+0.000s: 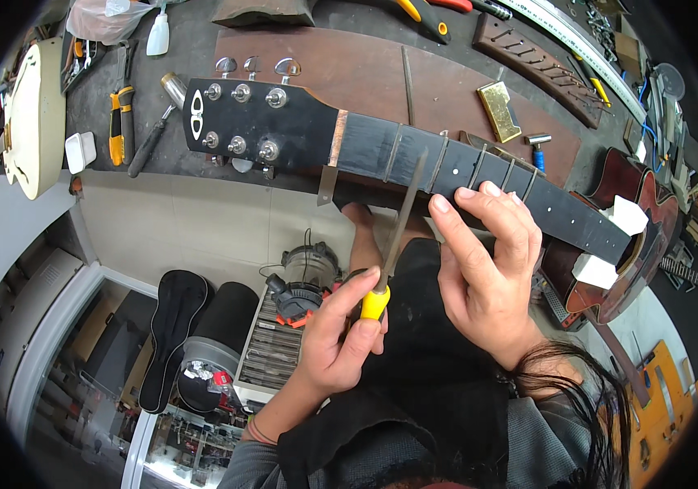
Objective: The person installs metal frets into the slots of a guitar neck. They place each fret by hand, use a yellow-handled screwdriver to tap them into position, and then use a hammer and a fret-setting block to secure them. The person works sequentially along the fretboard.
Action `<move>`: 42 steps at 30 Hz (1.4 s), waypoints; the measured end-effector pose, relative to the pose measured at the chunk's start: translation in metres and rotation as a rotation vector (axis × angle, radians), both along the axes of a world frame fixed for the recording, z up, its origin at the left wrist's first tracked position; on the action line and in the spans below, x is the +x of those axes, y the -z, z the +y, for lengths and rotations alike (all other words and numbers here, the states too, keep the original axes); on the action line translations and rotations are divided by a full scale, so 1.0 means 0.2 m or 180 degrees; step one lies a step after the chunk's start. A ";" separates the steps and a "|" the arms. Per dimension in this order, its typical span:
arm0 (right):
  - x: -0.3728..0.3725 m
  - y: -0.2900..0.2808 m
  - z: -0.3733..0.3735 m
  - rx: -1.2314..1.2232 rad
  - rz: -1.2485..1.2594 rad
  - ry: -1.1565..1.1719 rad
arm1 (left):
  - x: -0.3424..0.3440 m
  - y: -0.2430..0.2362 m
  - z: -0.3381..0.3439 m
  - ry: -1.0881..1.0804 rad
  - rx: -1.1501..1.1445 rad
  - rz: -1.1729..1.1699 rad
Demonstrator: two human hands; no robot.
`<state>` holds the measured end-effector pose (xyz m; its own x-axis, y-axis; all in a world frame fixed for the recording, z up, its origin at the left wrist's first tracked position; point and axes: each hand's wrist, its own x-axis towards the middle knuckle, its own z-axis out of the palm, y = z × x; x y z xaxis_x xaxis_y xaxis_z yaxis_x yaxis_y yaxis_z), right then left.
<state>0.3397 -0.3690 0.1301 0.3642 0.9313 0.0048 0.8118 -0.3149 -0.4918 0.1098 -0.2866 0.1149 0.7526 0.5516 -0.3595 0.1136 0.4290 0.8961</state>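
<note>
My left hand [339, 341] grips a yellow-handled file [375, 301], its long narrow blade angled up over the fretboard. My right hand [488, 261] is open, its bent fingertips on or just over the lower edge of the dark fretboard [377, 151], beside a fret. The guitar lies across the bench, with its black headstock [316, 122] and silver tuners at left and its red-brown body [647, 228] at right. Pieces of white tape [596, 271] sit by the fretboard's end. A thin metal plate [326, 187] hangs below the copper-coloured strip at the nut end.
The bench [112, 73] holds pliers [121, 126], a hammer [152, 143], a brass-coloured block [500, 110] and a wooden tool holder [536, 69]. A cream guitar body [31, 122] stands at left. Below are a black case [174, 334], a bin [198, 375] and a vacuum-like machine [300, 277].
</note>
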 end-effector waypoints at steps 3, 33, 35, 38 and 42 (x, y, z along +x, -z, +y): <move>0.01 0.00 0.00 0.0002 -0.0006 -0.0042 | -0.08 0.02 -0.04 0.0239 0.0096 0.0155; -0.01 0.00 0.00 -0.0054 -0.0066 -0.0039 | -0.13 0.04 -0.09 0.0368 -0.0010 0.0168; -0.01 0.00 0.00 -0.0058 -0.0091 -0.0035 | -0.12 0.04 -0.09 0.0345 -0.0012 0.0180; -0.01 0.00 0.00 -0.0065 -0.0101 -0.0038 | -0.13 0.04 -0.09 0.0329 -0.0037 0.0153; -0.01 0.00 0.00 -0.0074 -0.0126 -0.0020 | -0.13 0.03 -0.07 0.0385 -0.0087 0.0147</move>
<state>0.3374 -0.3691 0.1304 0.3583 0.9336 -0.0026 0.8325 -0.3207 -0.4518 0.0829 -0.3010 0.1085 0.7953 0.4475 -0.4089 0.2068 0.4338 0.8769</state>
